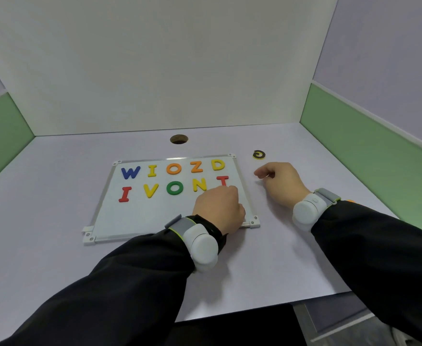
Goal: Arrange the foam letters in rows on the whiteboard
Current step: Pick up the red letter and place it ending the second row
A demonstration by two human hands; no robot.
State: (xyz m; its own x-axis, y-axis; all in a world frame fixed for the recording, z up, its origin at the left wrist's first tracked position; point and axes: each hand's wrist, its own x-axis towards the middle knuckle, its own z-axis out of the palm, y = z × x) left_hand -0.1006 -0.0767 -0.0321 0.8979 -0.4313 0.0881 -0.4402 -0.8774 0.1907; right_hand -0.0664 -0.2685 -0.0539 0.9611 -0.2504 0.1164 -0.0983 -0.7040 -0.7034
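Midway through arranging: whiteboard (106, 196) with two rows of five letters; left hand (218, 208) pinching red T (222, 180) at second row's end; right hand (281, 182) curled, contents unclear; flipped letter (258, 154) off-board, likely next, for a third row.

sleeves (120, 283): black, long | wrist devices (201, 248): white rounded pods, grey straps, yellow-green edging, both wrists

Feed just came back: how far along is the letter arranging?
Done: top row W I O Z D and I V O N on the whiteboard. In hand: left hand is at the red T. Left: a face-down letter on the table; right hand is near it.
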